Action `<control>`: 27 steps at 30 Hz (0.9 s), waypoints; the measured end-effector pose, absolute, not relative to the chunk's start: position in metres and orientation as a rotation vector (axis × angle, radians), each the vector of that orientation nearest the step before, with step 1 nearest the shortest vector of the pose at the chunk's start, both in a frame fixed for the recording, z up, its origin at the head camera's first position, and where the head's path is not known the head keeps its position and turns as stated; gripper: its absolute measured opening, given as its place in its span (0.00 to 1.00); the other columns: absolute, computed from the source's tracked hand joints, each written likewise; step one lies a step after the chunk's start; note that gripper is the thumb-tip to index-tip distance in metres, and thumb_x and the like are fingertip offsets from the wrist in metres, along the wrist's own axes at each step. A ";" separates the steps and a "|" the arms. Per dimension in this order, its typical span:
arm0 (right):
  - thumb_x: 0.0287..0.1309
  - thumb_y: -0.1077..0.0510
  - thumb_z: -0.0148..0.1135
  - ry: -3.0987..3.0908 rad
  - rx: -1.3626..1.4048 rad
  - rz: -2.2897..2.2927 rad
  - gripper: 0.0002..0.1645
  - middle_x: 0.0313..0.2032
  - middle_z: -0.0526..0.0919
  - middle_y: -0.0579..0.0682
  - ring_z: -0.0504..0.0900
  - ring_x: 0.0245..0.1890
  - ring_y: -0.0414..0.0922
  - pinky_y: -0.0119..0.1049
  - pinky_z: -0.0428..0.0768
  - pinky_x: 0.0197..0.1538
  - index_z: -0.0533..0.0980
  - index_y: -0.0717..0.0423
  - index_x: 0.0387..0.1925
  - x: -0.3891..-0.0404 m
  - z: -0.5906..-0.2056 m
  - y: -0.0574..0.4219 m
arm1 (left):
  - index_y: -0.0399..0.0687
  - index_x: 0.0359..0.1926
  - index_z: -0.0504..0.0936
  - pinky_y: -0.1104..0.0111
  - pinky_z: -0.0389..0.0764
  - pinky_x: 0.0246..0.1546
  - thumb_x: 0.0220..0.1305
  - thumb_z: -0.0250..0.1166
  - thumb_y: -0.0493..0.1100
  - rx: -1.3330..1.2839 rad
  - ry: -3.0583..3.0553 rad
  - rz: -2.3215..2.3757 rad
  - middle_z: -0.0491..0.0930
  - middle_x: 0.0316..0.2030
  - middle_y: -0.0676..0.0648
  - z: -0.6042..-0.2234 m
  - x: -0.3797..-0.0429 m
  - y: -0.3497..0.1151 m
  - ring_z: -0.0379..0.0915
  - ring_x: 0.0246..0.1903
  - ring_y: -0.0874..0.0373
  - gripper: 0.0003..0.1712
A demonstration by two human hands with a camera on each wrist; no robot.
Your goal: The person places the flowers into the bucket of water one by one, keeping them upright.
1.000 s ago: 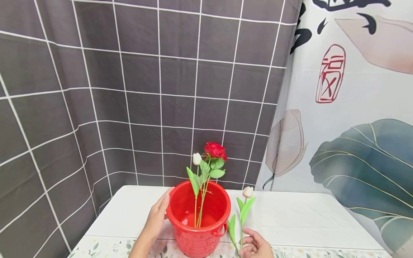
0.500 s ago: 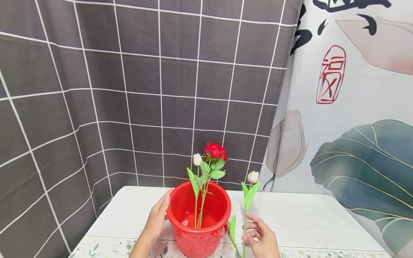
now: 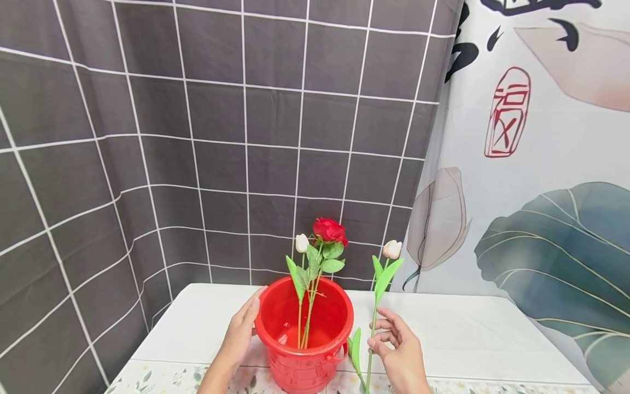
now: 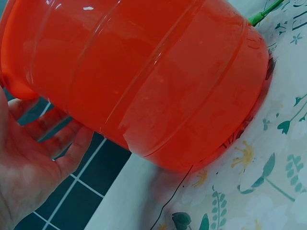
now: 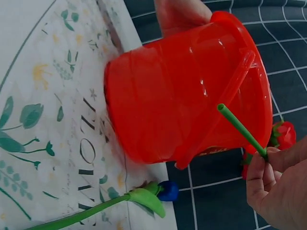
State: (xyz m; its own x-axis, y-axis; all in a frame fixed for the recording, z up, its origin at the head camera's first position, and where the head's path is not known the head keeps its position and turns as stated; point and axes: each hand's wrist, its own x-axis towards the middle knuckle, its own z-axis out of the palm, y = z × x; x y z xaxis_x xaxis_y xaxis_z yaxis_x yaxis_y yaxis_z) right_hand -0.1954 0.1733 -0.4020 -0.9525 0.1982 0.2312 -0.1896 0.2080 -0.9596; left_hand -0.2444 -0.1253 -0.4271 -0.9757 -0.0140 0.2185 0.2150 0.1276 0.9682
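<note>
A red bucket [image 3: 299,372] stands on the table with a red rose [image 3: 330,231] and a white tulip [image 3: 302,243] upright inside. My left hand [image 3: 238,334] rests against the bucket's left side below the rim, fingers extended along its wall. To the right of the bucket, my right hand [image 3: 401,350] pinches the green stem of a pale pink-white tulip [image 3: 392,249], held nearly upright with its bloom above rim height. In the right wrist view the stem's cut lower end [image 5: 221,108] sticks out past the fingertips.
A blue tulip [image 5: 168,190] with green leaves lies on the table right beside the bucket. The bucket's handle [image 5: 216,110] hangs down on its right side. A floral cloth [image 4: 254,191] covers the table's near part; a dark grid-patterned curtain [image 3: 270,120] hangs behind.
My right hand has lifted the pink-white tulip upward from low beside the bucket, its bloom now much higher. The left hand and bucket have stayed put.
</note>
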 end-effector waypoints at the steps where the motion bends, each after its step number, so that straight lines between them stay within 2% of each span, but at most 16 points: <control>1: 0.45 0.78 0.66 -2.173 -0.007 1.809 0.38 0.43 0.80 0.57 0.79 0.31 0.36 0.30 0.82 0.35 0.69 0.63 0.61 -0.196 -0.401 0.173 | 0.51 0.70 0.64 0.58 0.81 0.47 0.74 0.44 0.58 -0.202 -2.221 -1.956 0.68 0.66 0.42 -0.427 -0.244 -0.125 0.66 0.63 0.42 0.30; 18: 0.47 0.80 0.62 -2.018 0.016 1.872 0.38 0.43 0.80 0.58 0.80 0.32 0.36 0.28 0.82 0.37 0.70 0.58 0.61 -0.202 -0.382 0.163 | 0.50 0.70 0.64 0.60 0.81 0.47 0.74 0.44 0.58 -0.204 -2.215 -1.964 0.68 0.66 0.43 -0.427 -0.244 -0.126 0.65 0.63 0.42 0.30; 27: 0.46 0.80 0.64 -1.950 0.054 1.852 0.38 0.41 0.80 0.52 0.80 0.31 0.38 0.27 0.81 0.37 0.72 0.54 0.59 -0.208 -0.365 0.156 | 0.49 0.71 0.63 0.59 0.81 0.47 0.74 0.44 0.57 -0.214 -2.207 -1.983 0.68 0.66 0.42 -0.428 -0.245 -0.126 0.66 0.63 0.42 0.31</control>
State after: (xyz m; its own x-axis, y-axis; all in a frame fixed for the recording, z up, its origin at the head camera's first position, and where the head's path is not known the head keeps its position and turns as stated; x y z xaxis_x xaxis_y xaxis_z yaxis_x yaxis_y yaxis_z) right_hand -0.2080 0.1564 -0.3647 -0.8991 0.2725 0.3425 -0.3280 0.0986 -0.9395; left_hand -0.2449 -0.1260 -0.4277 -0.9759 -0.0043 0.2183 0.2166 0.1070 0.9704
